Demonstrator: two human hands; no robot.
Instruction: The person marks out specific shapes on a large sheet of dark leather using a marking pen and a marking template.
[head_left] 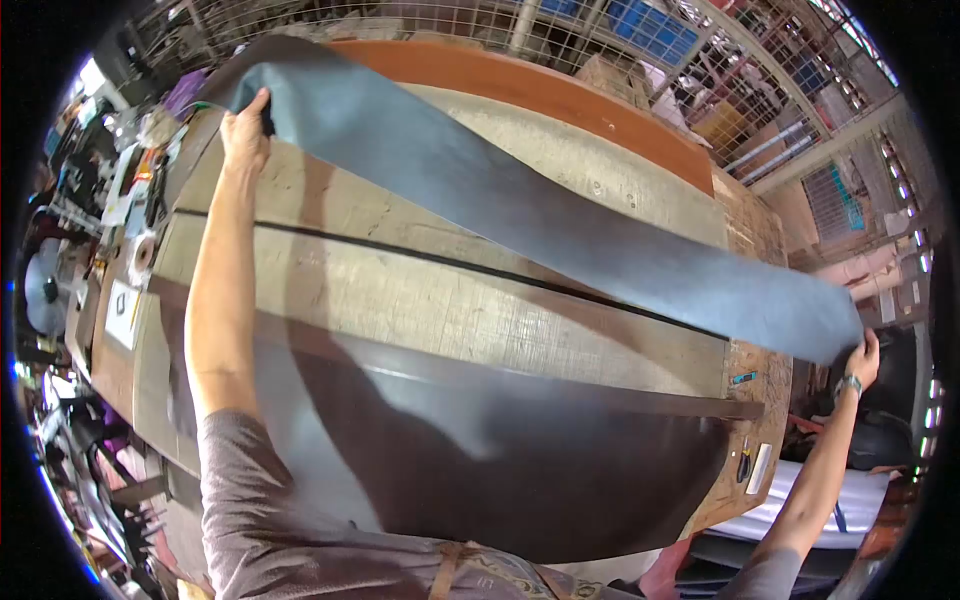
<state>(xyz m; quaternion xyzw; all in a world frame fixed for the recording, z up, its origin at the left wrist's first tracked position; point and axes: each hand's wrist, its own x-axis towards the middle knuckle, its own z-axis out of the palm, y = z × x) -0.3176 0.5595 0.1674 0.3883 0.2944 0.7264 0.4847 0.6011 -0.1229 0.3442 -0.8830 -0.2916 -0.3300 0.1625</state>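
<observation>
A long strip of dark, glossy leather [520, 200] is stretched above the table between my two raised hands. Its left end is gripped by my left hand [247, 135], fingers closed round the edge, with the material folding over there. At the far right, my right hand [866, 358] pinches the other end, and a watch shows on that wrist. Below lies a large dark brown leather sheet [560, 470] along the near side of the table. A thin black straight bar or slot [420, 253] runs across the worktop [400, 305], partly hidden by the strip.
An orange-brown leather piece [540, 88] lies along the far edge. On the right are a teal cutter [743, 378], pliers [744, 462] and a pale flat bar [759, 468]. A roll of tape [143, 255] and clutter sit left. Wire mesh fencing [450, 18] stands behind.
</observation>
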